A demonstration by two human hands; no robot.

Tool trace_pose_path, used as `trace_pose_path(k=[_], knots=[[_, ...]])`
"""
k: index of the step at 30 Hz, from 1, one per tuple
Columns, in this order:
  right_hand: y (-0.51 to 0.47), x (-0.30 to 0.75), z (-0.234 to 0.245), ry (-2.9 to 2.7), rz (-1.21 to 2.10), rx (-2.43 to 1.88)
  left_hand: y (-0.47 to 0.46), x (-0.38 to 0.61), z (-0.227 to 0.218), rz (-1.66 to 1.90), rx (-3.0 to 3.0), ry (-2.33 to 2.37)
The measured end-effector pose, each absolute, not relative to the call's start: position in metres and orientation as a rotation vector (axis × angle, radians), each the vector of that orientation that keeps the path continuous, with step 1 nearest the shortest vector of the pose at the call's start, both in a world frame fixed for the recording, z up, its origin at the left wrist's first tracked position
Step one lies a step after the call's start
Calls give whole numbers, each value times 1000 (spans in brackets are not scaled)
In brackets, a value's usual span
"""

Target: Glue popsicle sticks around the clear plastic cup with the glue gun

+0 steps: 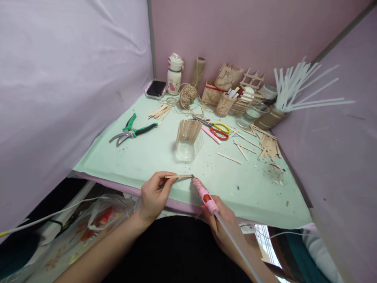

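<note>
Near the table's front edge, my left hand (155, 193) pinches one end of a wooden craft stick (183, 176), which lies level and points right. My right hand (224, 220) is wrapped round a pink hot glue gun (202, 193) with a long translucent glue stick (235, 243) running out of its back. The gun's nozzle meets or nearly meets the free end of the craft stick. Beyond the hands stands a clear plastic container (186, 151), its back side lined with upright craft sticks (189, 130). The gun's handle and trigger are hidden.
Green-handled pruning shears (132, 130) lie left, scissors (216, 127) and a pink pen (211, 135) behind the container. Loose craft sticks (268, 145) are scattered right. At the back stand a bottle (174, 76), a twine ball (187, 95), a water cup (252, 114) and white glue sticks (290, 88).
</note>
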State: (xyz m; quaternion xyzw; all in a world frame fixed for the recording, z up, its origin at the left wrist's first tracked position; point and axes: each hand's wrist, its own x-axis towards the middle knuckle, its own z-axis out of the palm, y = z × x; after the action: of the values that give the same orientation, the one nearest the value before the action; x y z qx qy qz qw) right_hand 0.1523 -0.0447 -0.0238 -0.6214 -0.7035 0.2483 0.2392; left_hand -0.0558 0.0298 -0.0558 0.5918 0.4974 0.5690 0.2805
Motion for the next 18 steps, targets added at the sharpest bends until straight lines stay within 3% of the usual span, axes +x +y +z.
trace_pose_path(k=[18], knots=[[-45,151,-21,-1900,736,-1760,31,-55,-55,1527,1563,1334]])
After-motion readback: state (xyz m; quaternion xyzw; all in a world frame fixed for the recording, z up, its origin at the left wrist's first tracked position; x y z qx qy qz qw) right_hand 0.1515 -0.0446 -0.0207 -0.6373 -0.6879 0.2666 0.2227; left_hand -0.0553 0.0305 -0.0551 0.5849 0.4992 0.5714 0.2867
